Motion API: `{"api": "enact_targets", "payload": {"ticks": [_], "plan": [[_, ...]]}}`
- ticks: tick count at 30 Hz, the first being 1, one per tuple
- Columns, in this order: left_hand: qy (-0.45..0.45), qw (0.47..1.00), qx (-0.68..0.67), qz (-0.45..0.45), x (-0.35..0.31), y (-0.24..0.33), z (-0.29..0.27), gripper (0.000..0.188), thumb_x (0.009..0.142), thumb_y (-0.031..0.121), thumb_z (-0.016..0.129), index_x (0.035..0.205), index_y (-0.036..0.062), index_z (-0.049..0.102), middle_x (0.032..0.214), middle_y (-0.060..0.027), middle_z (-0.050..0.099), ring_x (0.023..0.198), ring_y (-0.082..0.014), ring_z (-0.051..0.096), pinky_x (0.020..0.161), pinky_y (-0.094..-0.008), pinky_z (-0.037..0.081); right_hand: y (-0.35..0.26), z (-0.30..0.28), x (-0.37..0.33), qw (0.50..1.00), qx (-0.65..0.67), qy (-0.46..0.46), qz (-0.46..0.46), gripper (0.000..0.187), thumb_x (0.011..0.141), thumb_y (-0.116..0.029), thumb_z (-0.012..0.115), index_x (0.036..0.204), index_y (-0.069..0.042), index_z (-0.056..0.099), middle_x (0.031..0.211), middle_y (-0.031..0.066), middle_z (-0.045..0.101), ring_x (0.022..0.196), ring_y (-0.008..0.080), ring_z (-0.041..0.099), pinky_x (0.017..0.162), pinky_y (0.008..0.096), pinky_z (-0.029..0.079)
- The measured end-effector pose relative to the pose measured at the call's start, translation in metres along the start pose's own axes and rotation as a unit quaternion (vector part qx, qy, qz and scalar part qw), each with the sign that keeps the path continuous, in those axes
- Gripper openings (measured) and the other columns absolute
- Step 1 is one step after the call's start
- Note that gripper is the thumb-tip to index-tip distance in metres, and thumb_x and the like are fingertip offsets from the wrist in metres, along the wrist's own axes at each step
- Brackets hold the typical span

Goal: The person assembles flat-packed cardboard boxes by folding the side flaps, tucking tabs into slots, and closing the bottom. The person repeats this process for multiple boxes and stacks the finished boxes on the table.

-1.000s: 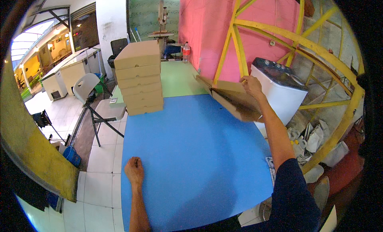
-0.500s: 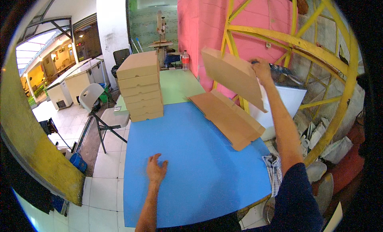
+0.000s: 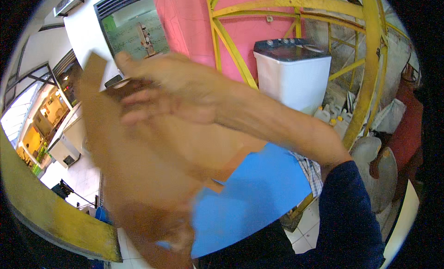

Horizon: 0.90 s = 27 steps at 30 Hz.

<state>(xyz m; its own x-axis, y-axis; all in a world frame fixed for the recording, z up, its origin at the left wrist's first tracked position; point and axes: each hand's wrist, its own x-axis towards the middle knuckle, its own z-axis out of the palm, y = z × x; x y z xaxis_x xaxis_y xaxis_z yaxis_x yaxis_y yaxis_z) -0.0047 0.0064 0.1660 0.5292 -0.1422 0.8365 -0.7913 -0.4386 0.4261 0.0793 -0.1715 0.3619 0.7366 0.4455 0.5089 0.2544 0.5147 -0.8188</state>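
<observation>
One right hand [image 3: 175, 86] of ours is up in front of the brown cardboard [image 3: 125, 162], thumb apart from fingers, and we can't tell whether it grips! Our left hand [image 3: 182, 239], badly blurred, is by the cardboard's lower end, hold unclear too. We see that cardboard over the blue table's [image 3: 259, 195] left, checked cloth [image 3: 311, 174] at the right edge, washing machine [image 3: 291, 79] beyond

Cardboard [image 3: 118, 160] — 2 hands [image 3: 178, 86] at it — partly hides a blue tabletop [image 3: 259, 190].
</observation>
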Motion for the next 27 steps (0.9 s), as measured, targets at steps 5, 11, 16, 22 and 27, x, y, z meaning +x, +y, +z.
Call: {"api": "enact_targets", "payload": {"ticks": [5, 11, 16, 22, 27], "plan": [[0.235, 0.879, 0.414, -0.020, 0.004, -0.021, -0.110, 0.066, 0.082, 0.033, 0.074, 0.136, 0.0053, 0.049, 0.134, -0.0185, 0.054, 0.122, -0.0321, 0.050, 0.107, -0.0494, 0.040, 0.020, -0.060, -0.022, 0.991, -0.120, -0.060, -0.025, 0.049, 0.097, -0.037, 0.061, 0.131, -0.001, 0.055, 0.120, 0.0119, 0.062, 0.100, 0.0237, 0.065, 0.080, 0.0395, 0.059], [0.289, 0.895, 0.330, -0.083, -0.021, -0.007, -0.251, 0.058, 0.093, 0.042, 0.052, 0.139, 0.0064, 0.051, 0.135, -0.0199, 0.049, 0.130, -0.0332, 0.045, 0.110, -0.0490, 0.035, 0.143, -0.253, -0.120, 0.658, -0.725, 0.175, 0.102, 0.034, 0.090, -0.032, 0.064, 0.104, -0.001, 0.067, 0.095, 0.0182, 0.069, 0.090, 0.0306, 0.066, 0.082, 0.0416, 0.053], [0.314, 0.846, 0.413, -0.119, -0.051, -0.005, -0.339, 0.065, 0.087, 0.057, 0.061, 0.124, 0.0032, 0.062, 0.125, -0.0249, 0.059, 0.108, -0.0399, 0.059, 0.093, -0.0498, 0.049, 0.251, -0.332, -0.180, 0.525, -0.788, 0.156, 0.282, 0.027, 0.076, -0.026, 0.068, 0.095, -0.006, 0.072, 0.103, 0.0199, 0.069, 0.097, 0.0381, 0.065, 0.085, 0.0461, 0.053], [0.280, 0.829, 0.475, -0.096, -0.099, -0.007, -0.422, 0.042, 0.084, 0.034, 0.068, 0.105, -0.0021, 0.069, 0.111, -0.0256, 0.064, 0.094, -0.0320, 0.064, 0.084, -0.0496, 0.053, 0.252, -0.374, -0.155, 0.550, -0.778, 0.214, 0.217, 0.029, 0.076, -0.028, 0.068, 0.094, -0.005, 0.073, 0.102, 0.0198, 0.070, 0.099, 0.0372, 0.066, 0.086, 0.0471, 0.052], [0.322, 0.905, 0.205, -0.185, -0.135, -0.016, -0.456, 0.051, 0.098, 0.038, 0.042, 0.136, 0.0053, 0.051, 0.140, -0.0185, 0.047, 0.126, -0.0327, 0.045, 0.107, -0.0500, 0.036, 0.249, -0.370, -0.129, 0.664, -0.649, 0.207, 0.309, 0.038, 0.077, -0.044, 0.073, 0.082, -0.006, 0.071, 0.096, 0.0170, 0.070, 0.085, 0.0322, 0.068, 0.072, 0.0434, 0.055]]}}
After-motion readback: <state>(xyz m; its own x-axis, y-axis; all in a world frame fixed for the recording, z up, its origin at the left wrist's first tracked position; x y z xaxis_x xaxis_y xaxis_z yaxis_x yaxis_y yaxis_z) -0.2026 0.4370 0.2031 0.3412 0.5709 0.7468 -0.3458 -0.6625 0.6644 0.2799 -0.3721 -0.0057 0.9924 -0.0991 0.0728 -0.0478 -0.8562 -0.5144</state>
